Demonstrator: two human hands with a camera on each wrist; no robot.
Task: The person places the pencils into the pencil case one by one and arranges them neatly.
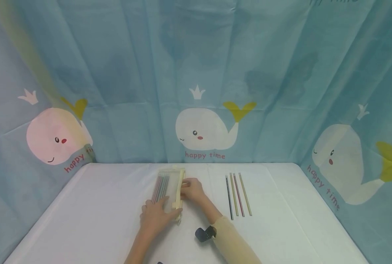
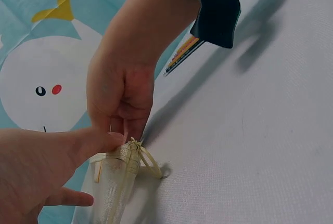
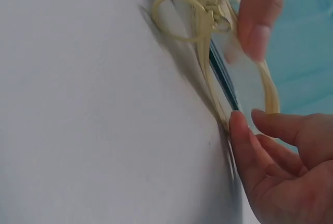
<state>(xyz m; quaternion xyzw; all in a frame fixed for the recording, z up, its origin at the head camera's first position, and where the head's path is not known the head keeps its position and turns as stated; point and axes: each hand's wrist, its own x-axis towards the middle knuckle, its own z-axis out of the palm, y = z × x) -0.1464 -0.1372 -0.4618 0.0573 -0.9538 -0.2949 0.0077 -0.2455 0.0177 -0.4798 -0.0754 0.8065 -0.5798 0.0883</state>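
Observation:
A translucent mesh pencil case (image 1: 171, 183) with a cream zipper edge lies on the table, its mouth to the right and parted. Several pencils (image 1: 161, 187) show through its wall. My left hand (image 1: 154, 217) holds the near end, thumb by the zipper and fingers over the side. At the mouth is my right hand (image 1: 192, 190), its thumb and curled fingers at the zipper edge (image 3: 271, 96). I cannot tell whether it also holds a pencil. A cream loop (image 3: 165, 18) hangs from the zipper's end. Dark pencils (image 3: 222, 76) show inside the mouth.
Several pencils (image 1: 238, 194), dark, red and yellowish, lie side by side to the right of the right forearm. A black wrist camera (image 1: 204, 234) is strapped at the right sleeve. The white table (image 1: 77, 220) meets a blue whale-print curtain (image 1: 130, 139) behind and at the sides.

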